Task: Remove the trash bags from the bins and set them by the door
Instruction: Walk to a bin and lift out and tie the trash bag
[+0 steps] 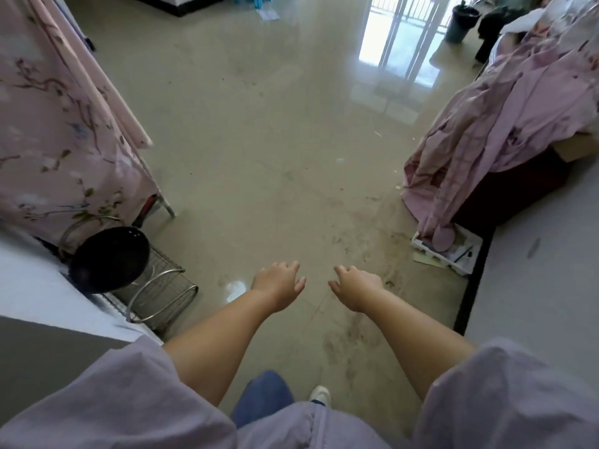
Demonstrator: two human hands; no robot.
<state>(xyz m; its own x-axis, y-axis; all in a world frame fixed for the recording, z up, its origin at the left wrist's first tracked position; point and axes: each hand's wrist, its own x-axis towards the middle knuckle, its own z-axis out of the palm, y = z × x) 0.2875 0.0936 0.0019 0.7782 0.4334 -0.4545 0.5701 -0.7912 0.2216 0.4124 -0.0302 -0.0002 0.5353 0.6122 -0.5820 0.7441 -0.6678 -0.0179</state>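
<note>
- Bare of any load, the left hand point(279, 284) and right hand point(355, 285) reach forward side by side over the floor point(259, 140), palms down; each grip is loose, fingers slightly spread and relaxed, holding nothing.
- Lilac sleeves point(129, 400) cover the upper arms; below them show a blue trouser leg point(264, 395) and a white shoe point(321, 394).
- Just left of the left hand, a wire rack point(155, 293) stands on the floor with a black pan point(110, 259) leaning at it, beside a white counter point(29, 283).
- Right of the right hand, a white tray of oddments point(449, 251) lies on the floor under hanging pink bedding point(505, 124).
- On the left hangs a pink floral curtain point(58, 124).
- Well apart from both hands, at the far top right next to the bright glass door point(402, 37), stands a dark bin point(462, 22); whether a trash bag lines it cannot be told.
</note>
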